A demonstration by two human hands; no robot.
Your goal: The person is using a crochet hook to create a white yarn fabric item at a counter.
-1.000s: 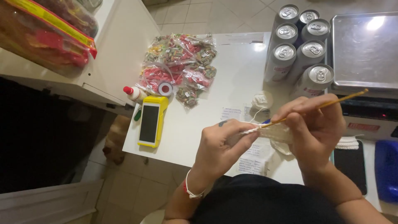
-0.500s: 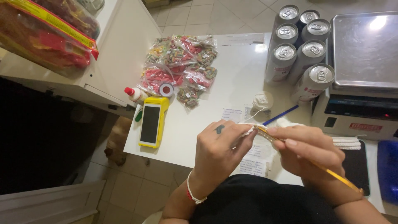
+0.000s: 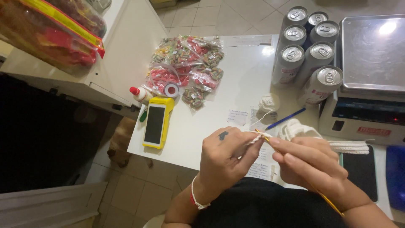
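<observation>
Pale floor tiles surround a white rectangular worktop, above whose near edge both hands meet. The left hand, with a small dark mark on its back and a red-and-white band at the wrist, pinches a short strand of white cotton yarn between thumb and forefinger. The right hand is closed around a thin yellow crochet hook, whose shaft runs out past the wrist while its tip meets the yarn just between the two hands; whether the hook is through a loop is hard to tell at this size. Just beyond the right hand lies a white crocheted piece with a ribbed white strip trailing to the right, and beside it a blue pen. A small ball of white yarn sits farther out, straight ahead of the hands, with printed paper slips close by. Well beyond the right hand stand six silver drink cans, next to a grey weighing scale with a steel pan. Off to the left of the left hand rests a yellow handheld card terminal, and past it a white glue bottle with a red cap, a roll of tape and a pile of clear bags of colourful sweets.
</observation>
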